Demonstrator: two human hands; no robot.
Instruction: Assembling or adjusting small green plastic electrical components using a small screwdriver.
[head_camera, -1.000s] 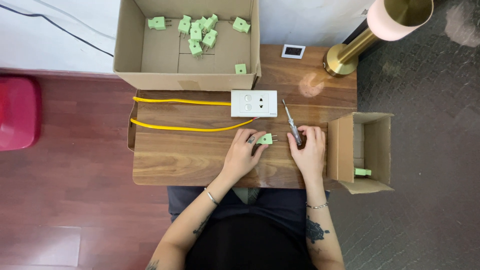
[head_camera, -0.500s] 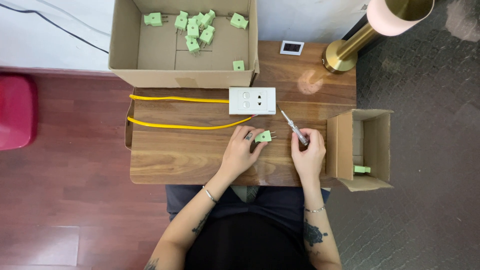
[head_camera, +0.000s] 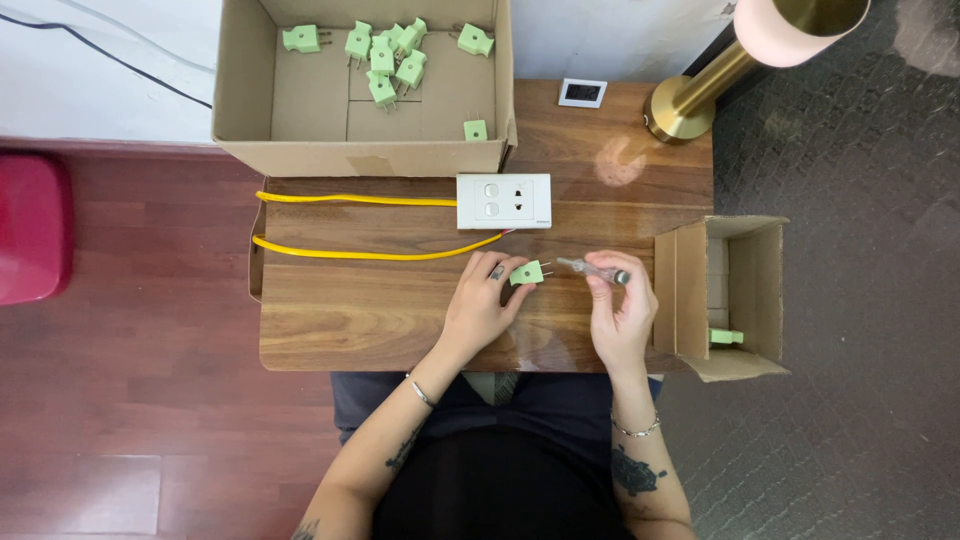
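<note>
Head view, looking straight down on a wooden table (head_camera: 380, 320). The left hand (head_camera: 478, 305) lies on the wood with its fingers closed round a small green plug (head_camera: 527, 272), pinched at the fingertips, the prongs pointing right. The right hand (head_camera: 620, 310) is closed on a slim clear-handled screwdriver (head_camera: 592, 268), held between thumb and fingers, its tip aimed left at the plug's prongs; tip and prongs are near each other, and whether they touch cannot be told.

Just beyond the two grips lies a white switch-and-socket plate (head_camera: 503, 201), flat on the table. Two yellow wires (head_camera: 360, 200) run from it leftward, one above and one below, the lower curving back close to the left hand's knuckles.

Farther off, past the plate, stands a large open cardboard box (head_camera: 240, 90) with many loose green plugs (head_camera: 385, 60) scattered over its floor, most in the middle and far part. To the right of the right hand, just beside it, a smaller open cardboard box (head_camera: 765, 290) sits at the table's edge, with one green plug (head_camera: 727, 337) in its near corner.

Beyond that box, a brass lamp base (head_camera: 682, 110) stands on the far right corner of the table, and a small white square tag (head_camera: 582, 93) with a dark centre lies left of it. A red seat (head_camera: 30, 230) stands far left on the floor.
</note>
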